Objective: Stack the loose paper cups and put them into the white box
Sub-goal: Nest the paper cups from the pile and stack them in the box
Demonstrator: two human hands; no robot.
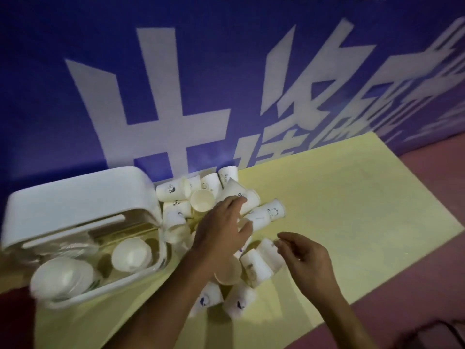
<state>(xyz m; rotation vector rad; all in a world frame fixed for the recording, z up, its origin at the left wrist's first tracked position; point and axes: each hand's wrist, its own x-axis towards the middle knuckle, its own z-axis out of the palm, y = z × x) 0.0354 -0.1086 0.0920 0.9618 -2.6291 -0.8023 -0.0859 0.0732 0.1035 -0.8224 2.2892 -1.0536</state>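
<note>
From my head camera, my left hand [221, 227] reaches over the pile of loose paper cups [201, 197], fingers spread and gripping nothing. It hides several cups, and I cannot tell whether it touches any. My right hand [307, 260] hangs loosely curled and empty, just beside a fallen cup [270, 253]. The white box [113, 288] sits left of the pile, its lid [75, 197] raised and blurred stacked cups [130, 255] inside. Everything lies on a pale yellow sheet [352, 197] over reddish floor [427, 248], against a blue banner [226, 71] cut off at the edges.
</note>
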